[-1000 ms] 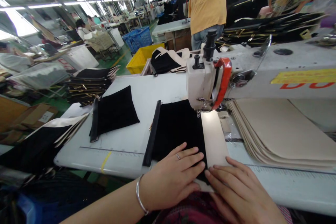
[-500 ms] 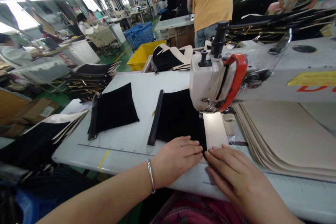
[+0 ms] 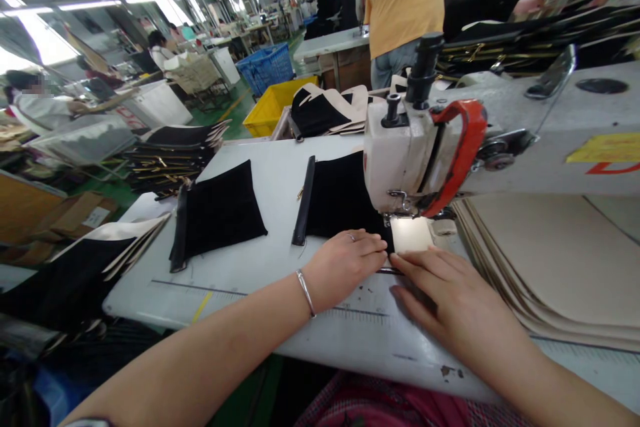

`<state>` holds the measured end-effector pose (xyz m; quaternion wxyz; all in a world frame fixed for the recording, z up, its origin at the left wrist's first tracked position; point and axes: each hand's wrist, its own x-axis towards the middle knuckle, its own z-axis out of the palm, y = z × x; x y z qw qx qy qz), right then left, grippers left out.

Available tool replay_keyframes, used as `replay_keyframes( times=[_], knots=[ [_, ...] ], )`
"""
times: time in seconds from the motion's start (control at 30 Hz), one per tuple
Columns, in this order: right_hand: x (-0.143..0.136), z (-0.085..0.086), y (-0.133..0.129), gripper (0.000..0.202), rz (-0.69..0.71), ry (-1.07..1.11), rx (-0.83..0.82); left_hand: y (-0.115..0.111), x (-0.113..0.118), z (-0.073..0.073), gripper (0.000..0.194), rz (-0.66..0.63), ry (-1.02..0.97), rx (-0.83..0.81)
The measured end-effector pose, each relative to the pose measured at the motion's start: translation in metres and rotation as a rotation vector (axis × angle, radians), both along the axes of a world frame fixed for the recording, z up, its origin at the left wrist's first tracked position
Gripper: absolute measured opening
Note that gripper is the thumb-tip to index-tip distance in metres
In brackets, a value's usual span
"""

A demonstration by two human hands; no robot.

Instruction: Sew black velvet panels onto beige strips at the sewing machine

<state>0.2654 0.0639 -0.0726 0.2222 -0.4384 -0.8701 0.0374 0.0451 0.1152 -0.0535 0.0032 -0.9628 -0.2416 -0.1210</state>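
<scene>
A black fabric panel (image 3: 335,197) lies under the head of a white sewing machine (image 3: 395,153), with a dark strip and a bit of gold zipper along its left edge. My left hand (image 3: 347,263) rests flat on the panel's near right corner, fingers stretched out. Beside it, my right hand (image 3: 440,290) lies with fingers extended over the near end of a cream piece (image 3: 411,233) that borders the black fabric. The fingertips of both hands nearly meet at the seam line. The needle area is partly hidden by the machine head.
Another black panel (image 3: 220,213) lies on the white table (image 3: 280,180) to the left. Stacked beige sheets (image 3: 555,260) sit at the right under the machine arm. Black pieces (image 3: 170,153) are piled beyond the table's left edge. A yellow crate (image 3: 273,107) and a person in an orange shirt (image 3: 405,0) are behind.
Both hands have slid forward, away from me, with the black panel and cream piece moving further under the machine head. More of the table's near edge and ruler now shows.
</scene>
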Motion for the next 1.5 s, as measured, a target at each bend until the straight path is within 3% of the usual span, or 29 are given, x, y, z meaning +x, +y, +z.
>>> replay_keyframes(
  times=[0.23, 0.5, 0.97, 1.13, 1.23, 1.3, 1.4, 1.43, 1.5],
  knots=[
    [-0.002, 0.002, 0.021, 0.038, -0.018, -0.053, -0.048, 0.023, 0.006, -0.002, 0.018, 0.028, -0.017, -0.015],
    [-0.008, 0.0, 0.035, 0.039, -0.098, -0.089, 0.024, 0.043, 0.01, -0.011, 0.022, 0.121, -0.06, -0.072],
    [-0.015, 0.002, 0.034, 0.035, -0.131, -0.049, -0.01, 0.044, 0.012, -0.013, 0.024, 0.184, -0.068, -0.119],
    [-0.018, 0.007, 0.028, 0.029, -0.153, -0.041, 0.035, 0.037, 0.014, -0.014, 0.027, 0.208, -0.172, -0.134],
    [-0.019, 0.008, 0.024, 0.028, -0.174, -0.042, 0.08, 0.042, 0.0, -0.01, 0.03, 0.222, -0.288, -0.241],
    [-0.019, 0.006, 0.024, 0.031, -0.193, -0.042, 0.107, 0.056, -0.017, -0.003, 0.031, 0.409, -0.434, -0.275],
    [-0.019, 0.002, 0.028, 0.034, -0.198, -0.034, 0.136, 0.086, -0.041, 0.014, 0.04, 0.901, -0.68, -0.332],
    [-0.018, 0.001, 0.03, 0.035, -0.188, -0.027, 0.145, 0.095, -0.045, 0.019, 0.045, 1.01, -0.72, -0.371],
    [-0.016, -0.004, 0.032, 0.036, -0.149, 0.004, 0.157, 0.105, -0.047, 0.03, 0.04, 1.093, -0.718, -0.447]
  ],
)
